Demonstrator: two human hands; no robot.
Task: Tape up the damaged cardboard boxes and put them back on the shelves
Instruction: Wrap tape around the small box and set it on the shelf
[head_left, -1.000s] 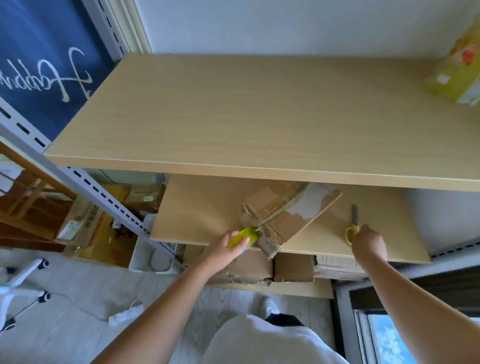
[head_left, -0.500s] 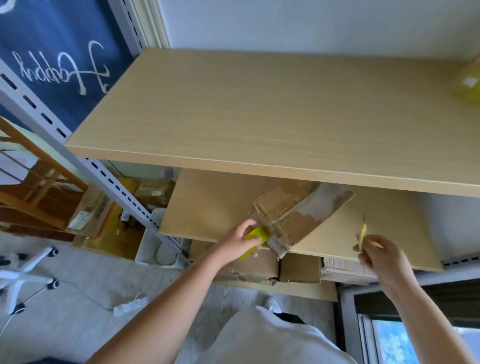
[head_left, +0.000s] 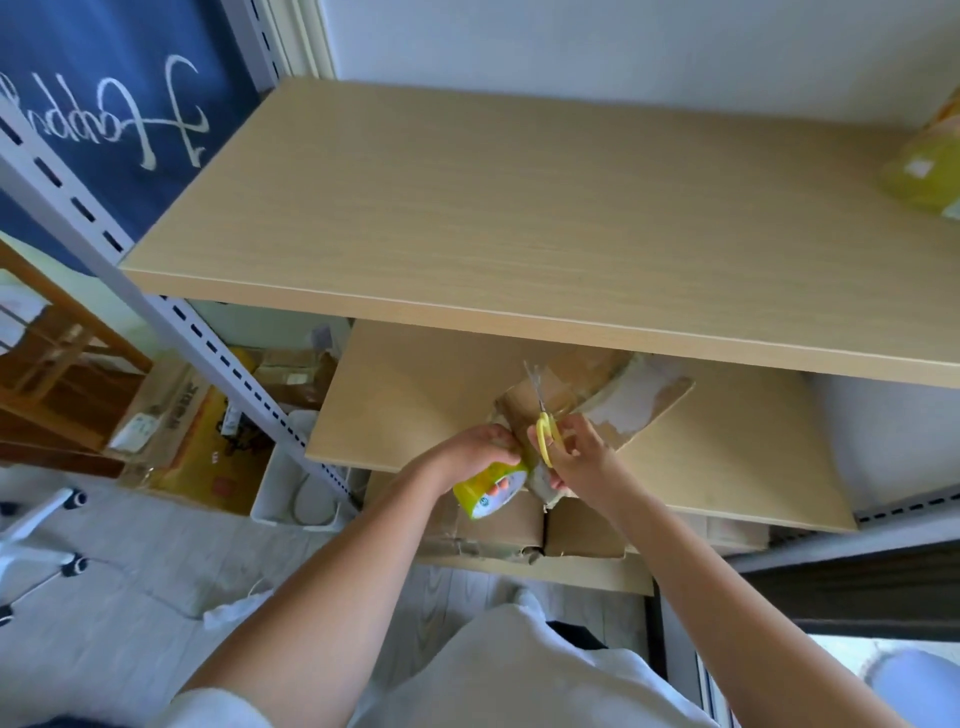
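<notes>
A: Left hand (head_left: 475, 451)?
B: Fingers curled round a yellow tape roll (head_left: 488, 491), held at the front edge of the middle shelf (head_left: 415, 410). Fingertips show through the roll's core.

A: Right hand (head_left: 576, 457)?
B: Fingers through the yellow handles of the scissors (head_left: 545, 421), gripping them. The blades point up and away over the box. Whether the blades are parted is too blurred to tell.

A: Where is the task box?
B: The damaged cardboard box (head_left: 597, 400) lies flattened and skewed on the middle shelf, partly tucked under the top shelf (head_left: 519, 208). Its surface is torn, with pale patches where the top layer has peeled, and it has glossy clear tape on it. Both hands meet at its near corner, just beside each other.

A: Is there tape between roll and box?
B: Cannot tell; it is hidden by the hands.

A: Other boxes?
B: Two brown boxes (head_left: 519, 525) sit side by side on the lower shelf, right under the hands, with ragged front edges.

A: Rest?
B: A yellow bag (head_left: 924, 166) at the right end of the top shelf. A grey slotted upright (head_left: 171, 312) on the left, and a dark blue board with white script (head_left: 114, 104) behind it. A white bin (head_left: 291, 483) on the floor holding a cable, with a yellow carton (head_left: 192, 441) just beside it. A white chair base (head_left: 36, 540) at far left. The person wears a white top.
</notes>
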